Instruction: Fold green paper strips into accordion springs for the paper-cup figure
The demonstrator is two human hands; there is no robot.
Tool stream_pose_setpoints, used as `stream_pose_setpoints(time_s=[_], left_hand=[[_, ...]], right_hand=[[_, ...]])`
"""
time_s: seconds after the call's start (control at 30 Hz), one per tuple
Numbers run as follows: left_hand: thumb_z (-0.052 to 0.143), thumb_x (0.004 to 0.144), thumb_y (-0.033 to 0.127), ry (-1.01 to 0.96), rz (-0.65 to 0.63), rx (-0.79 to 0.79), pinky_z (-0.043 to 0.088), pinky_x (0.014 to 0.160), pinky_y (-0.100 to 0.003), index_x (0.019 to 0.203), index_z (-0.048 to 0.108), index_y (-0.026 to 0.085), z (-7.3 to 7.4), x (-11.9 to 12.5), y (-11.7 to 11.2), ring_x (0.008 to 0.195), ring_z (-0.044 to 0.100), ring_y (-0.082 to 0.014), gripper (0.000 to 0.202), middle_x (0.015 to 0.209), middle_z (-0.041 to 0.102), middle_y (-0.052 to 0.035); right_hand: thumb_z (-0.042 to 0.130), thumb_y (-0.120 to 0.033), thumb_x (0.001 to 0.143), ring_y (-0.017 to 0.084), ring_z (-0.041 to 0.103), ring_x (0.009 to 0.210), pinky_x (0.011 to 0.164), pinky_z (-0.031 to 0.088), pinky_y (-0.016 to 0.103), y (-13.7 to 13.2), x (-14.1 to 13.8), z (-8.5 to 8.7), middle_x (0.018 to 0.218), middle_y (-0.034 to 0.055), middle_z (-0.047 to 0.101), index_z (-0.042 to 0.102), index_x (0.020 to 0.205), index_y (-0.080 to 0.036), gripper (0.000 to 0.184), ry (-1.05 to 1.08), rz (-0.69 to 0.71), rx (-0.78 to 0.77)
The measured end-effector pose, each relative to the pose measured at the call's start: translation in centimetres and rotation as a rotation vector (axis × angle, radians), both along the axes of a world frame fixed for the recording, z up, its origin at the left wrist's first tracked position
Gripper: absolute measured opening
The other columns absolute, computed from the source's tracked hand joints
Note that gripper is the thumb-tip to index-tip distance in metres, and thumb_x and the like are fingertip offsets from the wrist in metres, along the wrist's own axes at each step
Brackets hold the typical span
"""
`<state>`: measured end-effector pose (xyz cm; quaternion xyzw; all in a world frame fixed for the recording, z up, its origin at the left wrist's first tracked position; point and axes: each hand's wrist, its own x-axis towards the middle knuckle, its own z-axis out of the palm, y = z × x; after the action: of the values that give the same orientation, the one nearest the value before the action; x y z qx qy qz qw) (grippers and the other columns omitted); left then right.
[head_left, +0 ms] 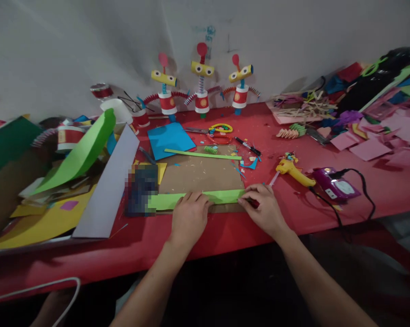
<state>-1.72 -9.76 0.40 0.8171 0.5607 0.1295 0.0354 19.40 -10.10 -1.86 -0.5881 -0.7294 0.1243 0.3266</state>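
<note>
1. Left hand (190, 212) presses the green paper strip (221, 196) on the cardboard (201, 175); whether it grips, I cannot tell.
2. Right hand (264, 205) pinches its right end.
3. Even pressure best keeps edges straight.

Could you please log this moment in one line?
left hand: on wide green strip; right hand: at its right end; strip: over cardboard
</note>
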Motion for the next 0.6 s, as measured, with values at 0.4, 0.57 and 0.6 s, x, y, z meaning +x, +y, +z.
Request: stream_pose_setpoints(time_s=[0.4,0.57,0.6], left_hand=[[0.051,0.080,0.028,-0.070,0.051,-0.068,0.040,0.068,-0.030,0.073,0.054,0.020,-0.17,-0.11,0.86,0.078,0.053,-0.0183,0.011,0.079,0.058,-0.0028],[0.052,0.079,0.029,-0.062,0.062,-0.077,0.041,0.068,-0.030,0.071,0.055,0.019,-0.15,-0.10,1.12,0.076,0.054,-0.0179,0.013,0.077,0.058,-0.0032],[0.052,0.079,0.029,-0.063,0.066,-0.082,0.041,0.068,-0.031,0.071,0.056,0.019,-0.12,-0.07,1.16,0.077,0.054,-0.0180,0.013,0.077,0.059,-0.0033]], right_hand=[[0.061,-0.031,0.075,0.021,0.052,0.086,0.083,0.036,0.038,0.33,0.31,-0.67,0.085,0.0056,0.057,0.059,0.065,-0.019,0.015,0.001,-0.082,0.007],[0.060,-0.030,0.076,0.021,0.052,0.084,0.082,0.037,0.040,0.38,0.32,-0.79,0.084,0.0064,0.056,0.058,0.065,-0.018,0.016,0.002,-0.114,0.006],[0.060,-0.029,0.075,0.021,0.052,0.084,0.082,0.037,0.040,0.39,0.33,-0.81,0.083,0.0065,0.056,0.058,0.065,-0.018,0.015,0.005,-0.113,0.005]])
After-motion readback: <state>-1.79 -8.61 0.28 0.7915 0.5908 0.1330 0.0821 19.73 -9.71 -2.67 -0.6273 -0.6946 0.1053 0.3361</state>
